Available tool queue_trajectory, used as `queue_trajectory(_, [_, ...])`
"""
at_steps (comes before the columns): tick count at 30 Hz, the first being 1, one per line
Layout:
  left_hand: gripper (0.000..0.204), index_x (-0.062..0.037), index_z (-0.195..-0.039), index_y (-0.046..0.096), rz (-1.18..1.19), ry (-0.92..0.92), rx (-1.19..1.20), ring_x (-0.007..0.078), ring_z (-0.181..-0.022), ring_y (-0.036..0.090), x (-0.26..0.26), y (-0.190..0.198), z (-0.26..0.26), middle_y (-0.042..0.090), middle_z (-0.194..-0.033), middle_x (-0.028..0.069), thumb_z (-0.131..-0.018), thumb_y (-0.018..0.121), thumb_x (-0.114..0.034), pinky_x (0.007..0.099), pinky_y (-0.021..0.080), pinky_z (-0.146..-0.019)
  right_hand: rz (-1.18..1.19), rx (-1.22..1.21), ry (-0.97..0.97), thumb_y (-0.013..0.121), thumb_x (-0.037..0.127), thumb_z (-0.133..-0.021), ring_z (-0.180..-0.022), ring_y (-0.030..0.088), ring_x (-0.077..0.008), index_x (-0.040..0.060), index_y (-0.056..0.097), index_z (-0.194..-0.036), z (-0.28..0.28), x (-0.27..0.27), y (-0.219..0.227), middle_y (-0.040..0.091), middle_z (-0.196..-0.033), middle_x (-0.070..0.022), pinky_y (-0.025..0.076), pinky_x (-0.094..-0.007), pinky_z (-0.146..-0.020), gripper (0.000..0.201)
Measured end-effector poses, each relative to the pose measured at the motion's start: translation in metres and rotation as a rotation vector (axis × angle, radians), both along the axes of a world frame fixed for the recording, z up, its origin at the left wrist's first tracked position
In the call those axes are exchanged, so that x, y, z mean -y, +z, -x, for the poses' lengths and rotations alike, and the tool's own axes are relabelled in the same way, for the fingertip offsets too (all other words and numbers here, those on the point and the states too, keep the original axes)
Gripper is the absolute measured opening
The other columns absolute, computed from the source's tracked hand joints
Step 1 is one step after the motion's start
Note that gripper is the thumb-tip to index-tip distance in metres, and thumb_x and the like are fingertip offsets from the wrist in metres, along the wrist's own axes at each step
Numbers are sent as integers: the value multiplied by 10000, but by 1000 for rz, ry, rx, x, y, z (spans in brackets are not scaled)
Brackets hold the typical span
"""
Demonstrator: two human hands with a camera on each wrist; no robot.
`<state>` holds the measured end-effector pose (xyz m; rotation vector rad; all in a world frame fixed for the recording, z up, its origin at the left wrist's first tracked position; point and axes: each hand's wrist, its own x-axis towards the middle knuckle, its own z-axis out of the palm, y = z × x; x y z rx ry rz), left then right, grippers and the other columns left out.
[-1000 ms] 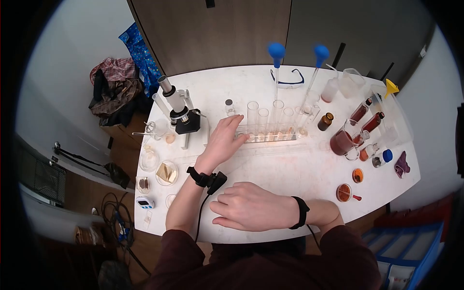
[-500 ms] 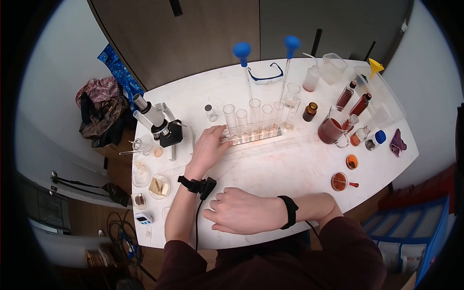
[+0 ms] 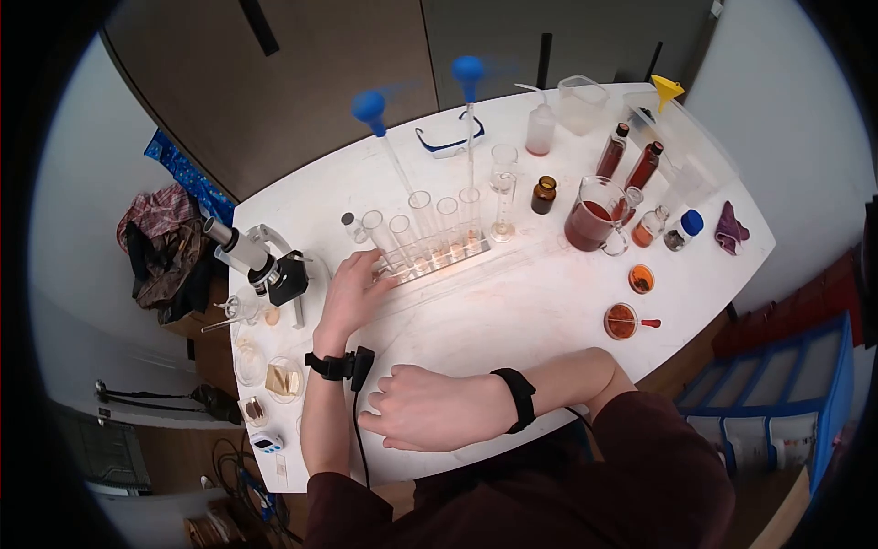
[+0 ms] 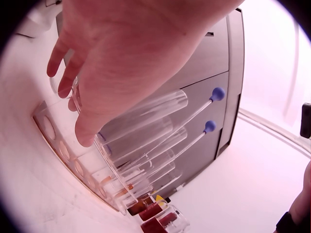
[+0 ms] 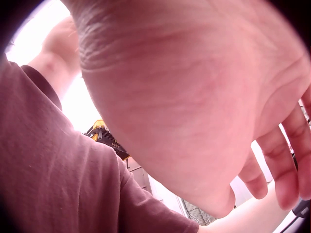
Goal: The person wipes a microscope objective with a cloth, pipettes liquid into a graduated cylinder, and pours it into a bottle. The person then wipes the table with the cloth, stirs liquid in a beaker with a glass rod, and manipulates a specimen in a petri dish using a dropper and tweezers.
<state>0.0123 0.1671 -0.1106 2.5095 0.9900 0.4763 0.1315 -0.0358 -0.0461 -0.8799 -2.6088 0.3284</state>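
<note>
My left hand (image 3: 350,291) grips the left end of a clear test tube rack (image 3: 445,271), with the thumb in front and the other fingers behind. In the left wrist view, the thumb of the left hand (image 4: 126,58) lies against the rack's upper plate. Several clear test tubes (image 3: 400,234) stand in the rack. Two pipettes with blue bulbs (image 3: 369,107) rise from it, leaning different ways. My right hand (image 3: 444,407) hangs loosely curled near the table's front edge and holds nothing.
A microscope (image 3: 261,265) stands left of the rack, with a capped vial (image 3: 354,229) behind my left hand. A measuring cylinder (image 3: 503,209) and an amber bottle (image 3: 543,195) are right of it. Farther right stands a jug of red liquid (image 3: 593,224). Petri dishes (image 3: 283,380) lie at left.
The head view has swung to the right, so the table appears shifted left and tilted. My left hand's fingers have drawn closer round the rack's left end. The right hand stays loosely curled.
</note>
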Motion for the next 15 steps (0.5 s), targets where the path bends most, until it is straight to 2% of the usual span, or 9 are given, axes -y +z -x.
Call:
queue_trajectory(3, [549,26,-1355,644,72,26,13,363,-1142,663,-1,2,3,686,-1261,191,-911,794,-261,442,534,-979,17,21,-1,716,295,-972,-808,698,-269,14,640,-1027,1,0,0,663,-816,-80,509,-390,-707,296])
queue_trajectory(5, [550,24,-1355,644,4,-4,19,363,-1153,662,-5,-1,8,688,-1266,182,-913,796,-265,440,533,-978,22,41,7,715,295,-971,-812,697,-271,12,641,-1036,2,-1,1,665,-820,-81,507,-389,-705,299])
queue_trajectory(15, [521,-11,-1361,654,59,41,-124,375,-1177,668,-6,12,18,683,-1312,184,-921,789,-255,436,544,-959,11,12,7,712,308,-968,-815,696,-270,21,645,-1023,4,0,-7,665,-803,-85,506,-392,-705,299])
